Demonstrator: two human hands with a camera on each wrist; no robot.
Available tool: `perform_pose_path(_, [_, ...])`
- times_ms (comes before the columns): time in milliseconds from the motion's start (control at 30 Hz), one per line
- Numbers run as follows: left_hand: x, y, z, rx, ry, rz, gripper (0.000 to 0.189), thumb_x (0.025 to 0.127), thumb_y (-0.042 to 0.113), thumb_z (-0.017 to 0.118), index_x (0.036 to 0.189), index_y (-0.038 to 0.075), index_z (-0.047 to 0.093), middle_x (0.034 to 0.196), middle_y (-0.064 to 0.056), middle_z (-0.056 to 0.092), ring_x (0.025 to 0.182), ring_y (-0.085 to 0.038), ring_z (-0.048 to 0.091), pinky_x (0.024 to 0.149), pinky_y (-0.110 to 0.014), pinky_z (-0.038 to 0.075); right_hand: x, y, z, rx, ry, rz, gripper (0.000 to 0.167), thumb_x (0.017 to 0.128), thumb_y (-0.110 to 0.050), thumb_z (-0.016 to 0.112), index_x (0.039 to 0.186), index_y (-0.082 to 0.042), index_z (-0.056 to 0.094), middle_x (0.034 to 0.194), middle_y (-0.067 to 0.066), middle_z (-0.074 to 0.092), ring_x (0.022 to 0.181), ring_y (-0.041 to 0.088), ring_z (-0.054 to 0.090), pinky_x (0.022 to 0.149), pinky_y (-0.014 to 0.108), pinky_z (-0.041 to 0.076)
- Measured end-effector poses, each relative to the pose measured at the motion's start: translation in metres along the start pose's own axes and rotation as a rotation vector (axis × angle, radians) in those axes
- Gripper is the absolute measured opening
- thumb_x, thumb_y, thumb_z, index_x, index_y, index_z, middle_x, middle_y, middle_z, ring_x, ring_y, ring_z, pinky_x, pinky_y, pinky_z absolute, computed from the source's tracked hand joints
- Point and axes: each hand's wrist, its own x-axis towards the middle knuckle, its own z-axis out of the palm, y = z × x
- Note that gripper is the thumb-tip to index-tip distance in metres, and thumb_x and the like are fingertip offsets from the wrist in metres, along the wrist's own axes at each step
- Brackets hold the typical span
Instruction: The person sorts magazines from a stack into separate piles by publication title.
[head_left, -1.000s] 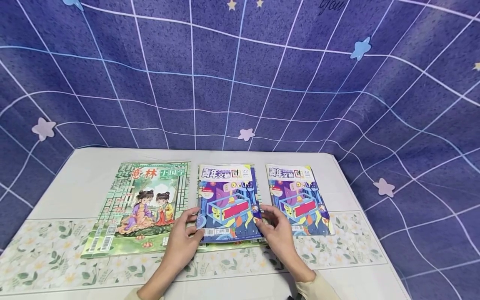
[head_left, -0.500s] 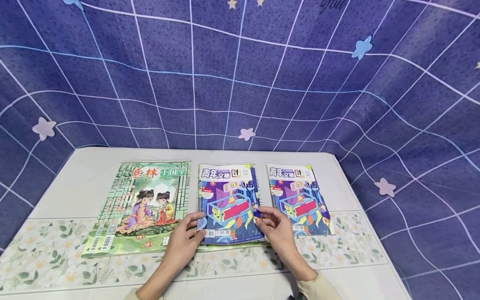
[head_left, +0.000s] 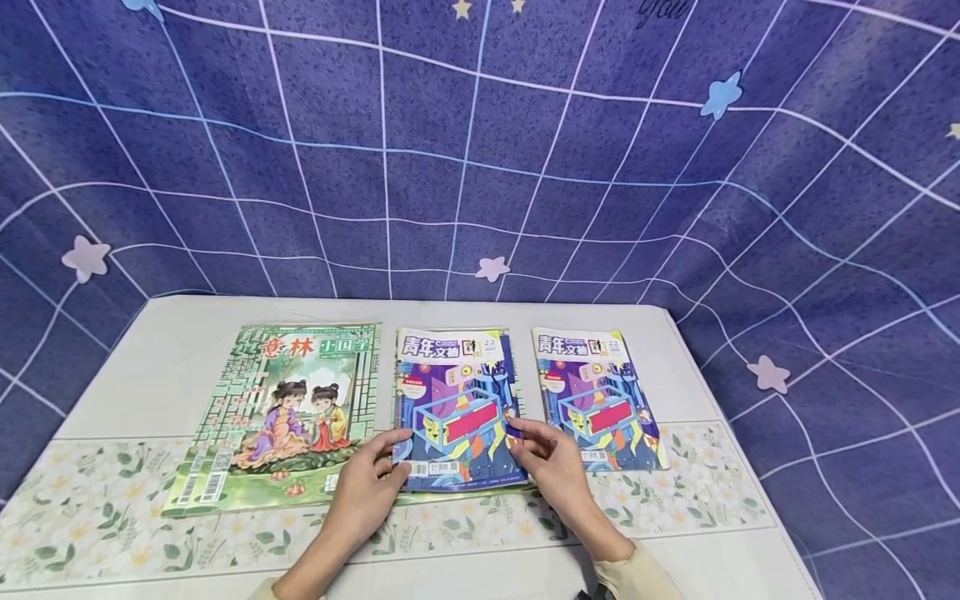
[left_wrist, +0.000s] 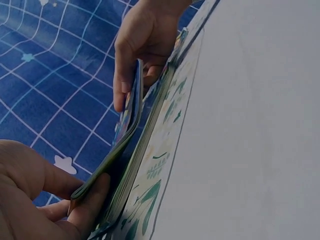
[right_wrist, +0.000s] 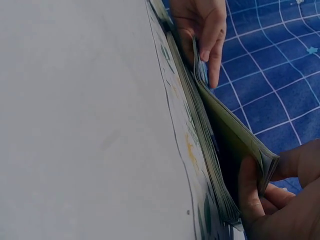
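In the head view, a purple magazine (head_left: 453,400) with a white title band lies at the middle, over green magazines whose edges show below it. My left hand (head_left: 366,479) pinches its left edge and my right hand (head_left: 557,467) pinches the right edge. Both wrist views show this magazine (left_wrist: 107,155) bowed, its near side raised off the stack of magazines (right_wrist: 200,135) underneath. Thumbs lie on the near side, fingers on the far side. A matching purple magazine (head_left: 596,400) lies just beyond my right hand.
Left of my left hand lies a large green magazine (head_left: 292,417) with two illustrated figures, overlapping another green one. All rest on a white table (head_left: 457,575) with a floral band (head_left: 97,508). A blue gridded cloth (head_left: 420,192) rises behind and at the sides.
The fingers of my left hand have shifted slightly inward over the magazine's left edge. The magazine's near edge sits slightly nearer to me; the other magazines stay put.
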Motion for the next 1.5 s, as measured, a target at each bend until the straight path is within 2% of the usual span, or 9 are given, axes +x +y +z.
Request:
perform_pose_path(133, [-0.001, 0.001, 0.000, 0.010, 0.008, 0.003, 0.047, 0.101, -0.005, 0.071, 0.148, 0.003, 0.068, 0.118, -0.017, 0.081, 0.091, -0.017, 0.078, 0.064, -0.026, 0.056, 0.000, 0.000, 0.001, -0.016, 0.020, -0.007, 0.037, 0.100, 0.008, 0.075, 0.136, 0.001, 0.077, 0.110, 0.018, 0.079, 0.084, 0.009, 0.069, 0.067, 0.016, 0.052])
perform_pose_path(233, [-0.002, 0.001, 0.001, 0.033, 0.011, 0.005, 0.049, 0.101, -0.004, 0.072, 0.149, 0.007, 0.068, 0.092, -0.009, 0.080, 0.071, -0.010, 0.067, 0.056, -0.024, 0.047, 0.000, 0.000, 0.001, -0.016, 0.037, -0.009, 0.037, 0.100, 0.007, 0.076, 0.136, -0.001, 0.078, 0.116, 0.017, 0.079, 0.087, 0.008, 0.070, 0.069, 0.016, 0.054])
perform_pose_path(400, [-0.003, 0.001, 0.002, 0.065, 0.015, 0.015, 0.051, 0.101, -0.002, 0.073, 0.150, 0.012, 0.069, 0.058, 0.004, 0.046, 0.051, -0.007, 0.033, 0.049, -0.023, 0.032, -0.001, 0.000, 0.000, -0.009, 0.049, -0.015, 0.038, 0.098, 0.009, 0.076, 0.135, 0.000, 0.078, 0.120, 0.017, 0.079, 0.090, 0.009, 0.071, 0.077, 0.016, 0.059])
perform_pose_path(833, [-0.007, 0.000, 0.012, 0.038, 0.036, 0.058, 0.051, 0.101, 0.000, 0.075, 0.151, 0.013, 0.069, 0.061, 0.004, 0.049, 0.045, -0.004, 0.025, 0.046, -0.021, 0.028, -0.002, -0.005, -0.004, -0.034, 0.106, 0.012, 0.038, 0.100, 0.006, 0.077, 0.136, -0.006, 0.080, 0.116, 0.015, 0.081, 0.090, 0.011, 0.071, 0.074, 0.017, 0.057])
perform_pose_path(1067, [-0.006, -0.001, 0.019, -0.029, 0.043, 0.069, 0.051, 0.100, -0.005, 0.073, 0.149, 0.011, 0.070, 0.066, -0.002, 0.056, 0.049, -0.002, 0.031, 0.047, -0.020, 0.032, -0.002, -0.004, -0.010, -0.032, 0.102, -0.018, 0.039, 0.099, 0.008, 0.077, 0.135, -0.006, 0.080, 0.109, 0.016, 0.081, 0.087, 0.011, 0.070, 0.074, 0.018, 0.057])
perform_pose_path(1200, [-0.006, -0.001, 0.025, -0.047, 0.047, 0.086, 0.051, 0.100, -0.006, 0.073, 0.148, 0.009, 0.070, 0.103, -0.014, 0.074, 0.061, -0.003, 0.052, 0.054, -0.020, 0.046, -0.002, -0.003, -0.014, -0.036, 0.113, -0.021, 0.039, 0.099, 0.008, 0.077, 0.135, -0.006, 0.081, 0.108, 0.016, 0.081, 0.088, 0.010, 0.071, 0.077, 0.017, 0.058])
perform_pose_path(1300, [-0.006, 0.000, 0.029, -0.047, 0.047, 0.098, 0.051, 0.099, -0.007, 0.073, 0.148, 0.008, 0.070, 0.136, -0.018, 0.070, 0.072, -0.005, 0.061, 0.058, -0.023, 0.053, -0.002, -0.002, -0.018, -0.034, 0.124, -0.023, 0.039, 0.098, 0.009, 0.078, 0.134, -0.005, 0.080, 0.110, 0.017, 0.081, 0.089, 0.009, 0.071, 0.081, 0.017, 0.060])
perform_pose_path(1400, [-0.006, 0.001, 0.031, -0.050, 0.055, 0.099, 0.051, 0.099, -0.007, 0.073, 0.147, 0.008, 0.071, 0.124, -0.019, 0.073, 0.068, -0.005, 0.057, 0.055, -0.022, 0.050, -0.002, -0.001, -0.021, -0.039, 0.129, -0.029, 0.040, 0.097, 0.010, 0.077, 0.134, -0.005, 0.080, 0.111, 0.018, 0.081, 0.090, 0.008, 0.071, 0.083, 0.016, 0.060])
perform_pose_path(1500, [-0.007, 0.003, 0.032, -0.063, 0.049, 0.096, 0.051, 0.098, -0.008, 0.073, 0.147, 0.008, 0.070, 0.090, -0.009, 0.068, 0.060, -0.002, 0.046, 0.051, -0.020, 0.042, -0.003, -0.001, -0.024, -0.051, 0.133, -0.041, 0.040, 0.097, 0.010, 0.078, 0.134, -0.006, 0.081, 0.111, 0.017, 0.081, 0.092, 0.009, 0.072, 0.084, 0.017, 0.061])
